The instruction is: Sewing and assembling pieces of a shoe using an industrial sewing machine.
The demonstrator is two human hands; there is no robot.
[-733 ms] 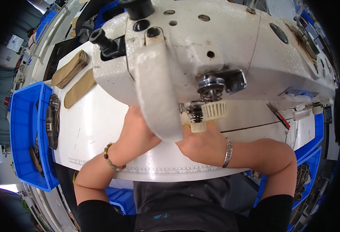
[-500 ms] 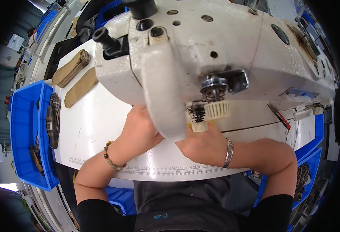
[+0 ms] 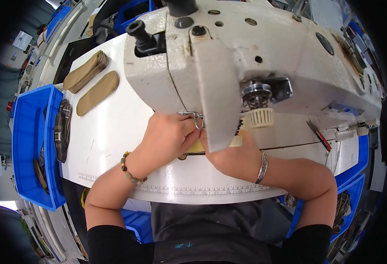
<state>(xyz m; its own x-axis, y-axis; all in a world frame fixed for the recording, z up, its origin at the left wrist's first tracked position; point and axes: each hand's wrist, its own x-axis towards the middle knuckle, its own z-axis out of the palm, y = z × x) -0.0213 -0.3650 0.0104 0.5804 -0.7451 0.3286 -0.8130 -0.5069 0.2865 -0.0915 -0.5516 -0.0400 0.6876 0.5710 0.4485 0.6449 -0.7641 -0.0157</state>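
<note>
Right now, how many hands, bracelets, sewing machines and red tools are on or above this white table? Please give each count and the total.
Hands: 2 (left hand, right hand)
Bracelets: 2 (beaded bracelet, metal bracelet)
Sewing machine: 1
Red tool: 1
Total: 6

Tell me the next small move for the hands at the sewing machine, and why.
Probably smooth the yellow piece flat with the left hand and right hand: they sit close together at it, by the sewing machine, and only a small part shows, so its lie is hard to judge.
</note>
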